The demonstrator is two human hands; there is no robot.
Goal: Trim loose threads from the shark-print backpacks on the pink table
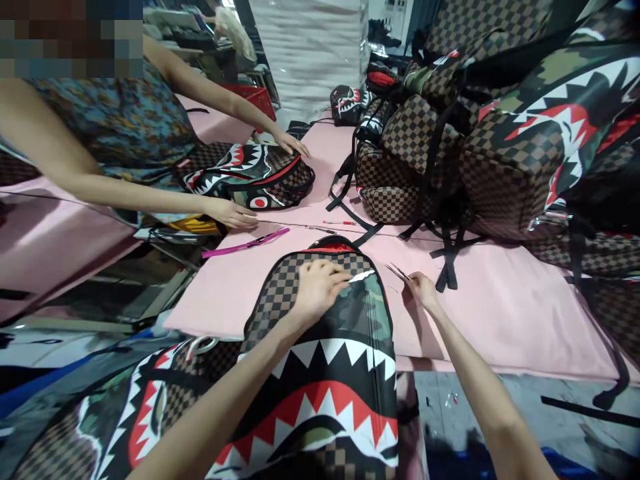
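Observation:
A backpack (327, 360) with brown check, camouflage and a red-and-white shark-mouth print stands in front of me, its rounded top against the pink table. My left hand (320, 287) rests on the upper front of it, fingers curled and pressed together beside a white jagged edge in the print. Whether a thread is pinched there is too small to tell. To the right of the bag, just over the table, my right hand (423, 290) is closed on small metal scissors (399, 272). Their two thin blades point away to the left and stand slightly apart.
Across the pink table (500, 300), a co-worker's hands (233, 213) touch another shark-print backpack (270, 173). Several more bags (515, 160) are piled at the right, straps trailing. A magenta strip (245, 243) and pens (340, 223) lie beyond my bag. Another backpack (145, 407) is at lower left.

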